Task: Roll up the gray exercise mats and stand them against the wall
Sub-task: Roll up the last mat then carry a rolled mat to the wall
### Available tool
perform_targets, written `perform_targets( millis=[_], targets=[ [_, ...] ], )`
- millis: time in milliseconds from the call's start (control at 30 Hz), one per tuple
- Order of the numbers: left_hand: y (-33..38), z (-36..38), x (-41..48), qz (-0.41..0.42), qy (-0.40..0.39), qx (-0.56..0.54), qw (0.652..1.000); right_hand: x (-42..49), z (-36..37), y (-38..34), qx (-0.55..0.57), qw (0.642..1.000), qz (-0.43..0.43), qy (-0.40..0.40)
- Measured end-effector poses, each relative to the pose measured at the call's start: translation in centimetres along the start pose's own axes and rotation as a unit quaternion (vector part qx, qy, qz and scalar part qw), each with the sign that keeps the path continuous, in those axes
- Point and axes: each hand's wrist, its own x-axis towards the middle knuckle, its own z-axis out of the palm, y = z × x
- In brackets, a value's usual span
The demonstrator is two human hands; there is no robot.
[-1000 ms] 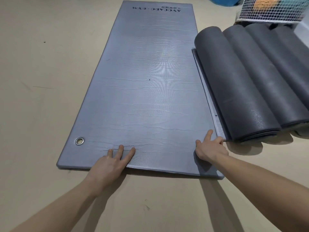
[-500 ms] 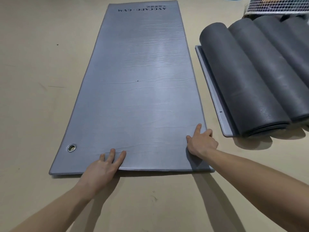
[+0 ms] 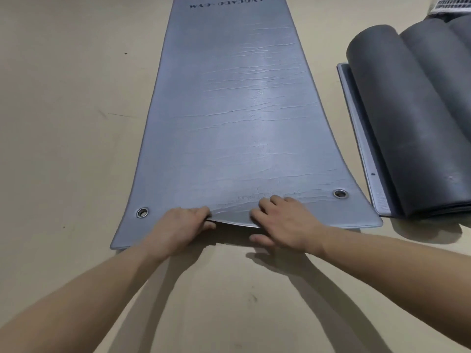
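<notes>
Head-worn view looking down at a beige floor (image 3: 63, 123). A gray exercise mat (image 3: 229, 136) lies flat, stretching away from the person, with printed lettering (image 3: 225, 3) at its far end. Near the close corners sit a left eyelet (image 3: 142, 212) and a right eyelet (image 3: 340, 193). The left hand (image 3: 178, 225) and right hand (image 3: 288, 225) grip the middle of the near short edge, close together. The fingers of each curl over the top with the thumb tucked beneath, pinching the edge so it arches slightly off the floor. To the right, apart from this mat, rolled mats (image 3: 407, 123) lie side by side on another flat mat (image 3: 356, 138). The mat looks thick, soft and bendy, light rather than heavy, its creased skin likely grippy. Hands set wider along the edge would probably start a straighter, tighter roll
</notes>
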Motion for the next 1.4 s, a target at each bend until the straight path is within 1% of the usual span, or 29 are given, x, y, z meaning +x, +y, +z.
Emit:
perform_targets(
  millis=[33,67,133,200,267,333,367,400,467,500,533,600,700,767,833,900,967,1033,1100,1167,1267,1367,1400],
  targets=[
    [-0.2,-0.5,0.2,0.006,0.026,-0.005,1.0,-0.1,0.6,-0.4,-0.01,0.999,0.008,0.032],
    [-0.2,-1.0,0.6,-0.002,0.031,0.002,1.0,0.1,0.9,-0.4,-0.008,0.997,0.022,0.078],
    [-0.2,-2.6,2.0,-0.037,0.03,-0.003,0.999,1.0,0.7,0.3,-0.016,0.986,0.047,0.161],
    [-0.1,-4.4,3.8,-0.067,0.026,-0.011,0.997,1.8,-0.7,1.3,-0.047,0.974,0.05,0.218],
    [-0.3,-5.8,5.3,-0.094,0.029,-0.024,0.995,2.3,-1.6,1.7,-0.098,0.956,0.07,0.269],
    [-0.3,-6.4,6.4,-0.134,0.052,-0.02,0.989,2.2,-1.4,1.1,-0.138,0.942,0.114,0.285],
    [-0.2,-6.5,6.9,-0.151,0.082,0.001,0.985,2.2,-1.0,0.9,-0.145,0.943,0.13,0.269],
    [0.0,-6.5,7.3,-0.153,0.124,0.039,0.98,2.2,-0.2,0.7,-0.135,0.952,0.141,0.236],
    [0.5,-5.8,7.9,-0.139,0.201,0.101,0.964,2.6,0.5,0.9,-0.078,0.973,0.176,0.128],
    [0.6,-5.2,8.2,-0.14,0.228,0.111,0.957,3.0,0.6,1.3,-0.057,0.977,0.188,0.084],
    [0.7,-4.7,8.2,-0.146,0.248,0.111,0.951,3.7,0.5,1.6,-0.046,0.978,0.195,0.06],
    [0.5,-3.6,8.1,-0.155,0.274,0.107,0.943,5.5,0.4,2.1,-0.049,0.98,0.188,0.033],
    [-0.3,-2.1,7.5,-0.149,0.305,0.1,0.935,8.0,0.4,2.8,-0.037,0.983,0.175,0.025],
    [-1.2,-0.8,6.5,-0.11,0.283,0.093,0.948,8.9,0.7,3.5,-0.013,0.985,0.174,0.014],
    [-2.0,0.7,5.3,-0.087,0.206,0.11,0.968,9.1,1.3,4.2,0.014,0.987,0.157,0.023],
    [-3.0,1.8,4.8,-0.089,0.133,0.125,0.979,8.6,1.7,5.0,0.04,0.989,0.133,0.056],
    [-4.2,1.9,5.5,-0.07,0.118,0.106,0.985,8.0,2.1,5.7,0.027,0.987,0.113,0.107],
    [-5.1,1.2,6.4,-0.043,0.101,0.086,0.99,7.0,2.4,5.8,-0.024,0.986,0.114,0.117],
    [-5.5,1.0,6.9,-0.044,0.078,0.084,0.992,6.2,2.8,6.0,-0.054,0.985,0.139,0.085],
    [-5.5,1.3,6.8,-0.053,0.086,0.081,0.992,6.3,2.5,6.4,-0.044,0.987,0.146,0.041],
    [-5.3,0.9,6.1,-0.049,0.098,0.046,0.993,7.2,1.2,7.3,0.006,0.992,0.122,-0.032],
    [-5.1,-1.1,5.4,-0.053,0.058,-0.012,0.997,6.6,-0.6,8.1,0.054,0.991,0.112,-0.056],
    [-5.0,-1.7,5.2,-0.055,0.05,-0.03,0.997,6.3,-1.4,8.6,0.084,0.987,0.113,-0.08]
  ],
)
